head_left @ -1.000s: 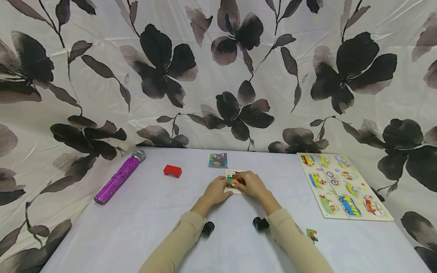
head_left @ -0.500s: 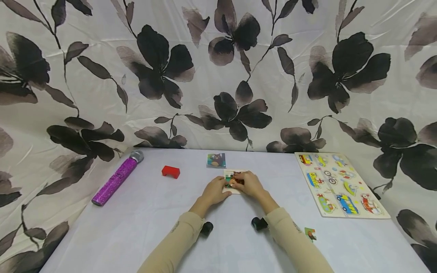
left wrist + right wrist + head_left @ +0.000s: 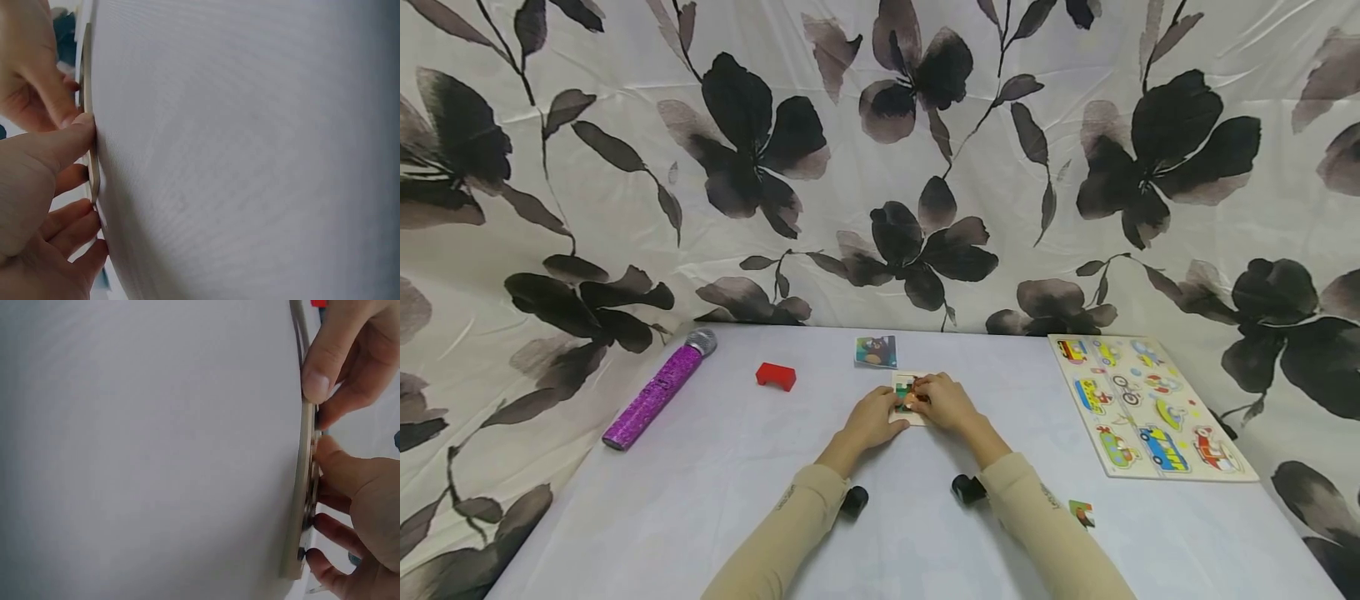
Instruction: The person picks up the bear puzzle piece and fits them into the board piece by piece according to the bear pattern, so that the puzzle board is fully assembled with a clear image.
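Observation:
A small wooden puzzle board (image 3: 916, 420) with a cream rim and a green and brown animal picture lies flat on the table between both hands. My left hand (image 3: 872, 418) grips its left side, thumb (image 3: 78, 128) on the near edge and fingers along the side. On the board's picture, my right hand (image 3: 949, 404) pinches a brownish puzzle piece (image 3: 913, 398), largely hidden under its fingers. In the right wrist view the right fingertips (image 3: 326, 450) sit right on top of the board's edge (image 3: 296, 531). A loose green and brown puzzle piece (image 3: 1082, 513) lies beside the right sleeve.
A picture card (image 3: 876, 351) lies just behind the board. Further left are a red block (image 3: 776, 376) and a purple glitter microphone (image 3: 658, 390). At the right lies a large vehicle puzzle board (image 3: 1153, 408). A floral cloth (image 3: 820, 275) hangs behind the table.
My right fingers have shifted slightly left over the board, drawing closer together. The left hand keeps its hold on the board. The head view has shifted a little.

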Motion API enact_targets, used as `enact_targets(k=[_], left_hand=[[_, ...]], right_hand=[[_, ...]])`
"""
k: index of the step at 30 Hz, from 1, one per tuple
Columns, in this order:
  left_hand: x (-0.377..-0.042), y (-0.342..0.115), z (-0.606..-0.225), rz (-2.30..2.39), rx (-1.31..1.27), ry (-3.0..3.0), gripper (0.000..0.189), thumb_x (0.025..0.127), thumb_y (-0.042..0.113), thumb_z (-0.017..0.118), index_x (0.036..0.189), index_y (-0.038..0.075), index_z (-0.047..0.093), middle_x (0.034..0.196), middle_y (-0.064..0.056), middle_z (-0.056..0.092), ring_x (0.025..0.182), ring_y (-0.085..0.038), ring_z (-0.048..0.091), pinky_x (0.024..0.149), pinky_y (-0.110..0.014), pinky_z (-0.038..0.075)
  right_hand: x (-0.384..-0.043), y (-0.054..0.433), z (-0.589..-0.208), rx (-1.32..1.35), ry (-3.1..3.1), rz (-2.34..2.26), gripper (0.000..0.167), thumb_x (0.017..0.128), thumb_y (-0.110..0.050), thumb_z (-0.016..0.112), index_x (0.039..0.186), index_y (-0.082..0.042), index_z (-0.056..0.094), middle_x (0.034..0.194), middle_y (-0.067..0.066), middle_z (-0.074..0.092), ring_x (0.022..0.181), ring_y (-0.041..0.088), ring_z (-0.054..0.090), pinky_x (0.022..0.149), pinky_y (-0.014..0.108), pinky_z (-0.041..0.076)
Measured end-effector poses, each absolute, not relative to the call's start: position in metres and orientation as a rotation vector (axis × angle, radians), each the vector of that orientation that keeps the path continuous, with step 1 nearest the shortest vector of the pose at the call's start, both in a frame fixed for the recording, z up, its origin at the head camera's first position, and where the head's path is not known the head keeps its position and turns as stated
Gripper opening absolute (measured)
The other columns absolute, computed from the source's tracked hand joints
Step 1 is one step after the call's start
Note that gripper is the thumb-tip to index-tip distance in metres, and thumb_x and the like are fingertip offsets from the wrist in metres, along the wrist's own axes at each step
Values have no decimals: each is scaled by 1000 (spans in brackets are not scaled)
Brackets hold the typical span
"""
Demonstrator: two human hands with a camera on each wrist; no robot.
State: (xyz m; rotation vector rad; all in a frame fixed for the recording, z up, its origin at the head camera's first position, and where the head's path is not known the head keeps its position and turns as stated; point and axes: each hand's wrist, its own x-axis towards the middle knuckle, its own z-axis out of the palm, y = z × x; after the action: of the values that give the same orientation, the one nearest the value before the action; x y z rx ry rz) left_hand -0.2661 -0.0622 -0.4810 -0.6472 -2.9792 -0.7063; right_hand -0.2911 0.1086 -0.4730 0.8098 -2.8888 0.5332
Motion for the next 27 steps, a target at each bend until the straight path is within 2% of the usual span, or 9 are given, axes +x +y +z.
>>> enact_targets(k=[3,7,9,13,19,23,25,27], left_hand=[[-265,-63,-480,-717,-659,-2973,42,85,28,71,115,0,63,130,-20,53,121,-34,50,102,-43,41],[-264,-63,-477,-706,-644,-2975,42,85,29,71,114,1,63,130,-20,53,122,-34,50,102,-43,42],[-263,-63,-476,-700,-641,-2978,41,84,29,71,114,1,64,130,-19,53,121,-34,50,102,-43,42],[-264,-64,-477,-685,-649,-2987,42,85,29,70,114,1,63,130,-19,53,121,-34,50,101,-43,42],[-265,-61,-478,-615,-660,-2985,40,84,29,71,112,1,64,129,-20,53,120,-34,51,101,-42,43],[-267,-58,-476,-571,-661,-3024,40,84,32,71,108,0,65,135,-19,49,123,-33,48,101,-42,43],[-268,-55,-474,-542,-669,-3046,41,84,35,70,104,0,64,135,-19,50,122,-33,49,100,-41,44],[-271,-52,-472,-524,-677,-3062,41,84,37,69,100,-1,64,129,-18,54,114,-31,55,95,-40,47]], right_hand=[[-292,106,-467,837,-2935,517,13,88,-16,66,92,-5,71,107,12,67,98,32,58,80,49,51],[-290,108,-459,880,-3002,515,20,87,-11,67,104,-2,70,119,15,63,109,38,55,88,53,48],[-288,110,-459,877,-3011,513,25,87,-11,67,110,-2,68,126,16,58,112,41,52,86,58,48],[-286,110,-465,843,-2953,512,19,87,-12,67,104,-5,71,118,14,59,105,38,53,78,56,50],[-288,108,-465,815,-2940,570,13,85,-10,69,96,-4,71,104,13,63,96,35,58,73,55,52],[-288,110,-463,798,-2941,656,26,83,-11,70,107,0,69,108,16,64,98,36,58,78,55,52],[-287,111,-462,808,-2927,677,26,83,-11,69,106,0,69,111,17,63,100,37,58,80,54,52],[-288,111,-462,814,-2916,679,21,83,-11,69,102,-1,70,112,17,64,102,37,58,81,54,51]])
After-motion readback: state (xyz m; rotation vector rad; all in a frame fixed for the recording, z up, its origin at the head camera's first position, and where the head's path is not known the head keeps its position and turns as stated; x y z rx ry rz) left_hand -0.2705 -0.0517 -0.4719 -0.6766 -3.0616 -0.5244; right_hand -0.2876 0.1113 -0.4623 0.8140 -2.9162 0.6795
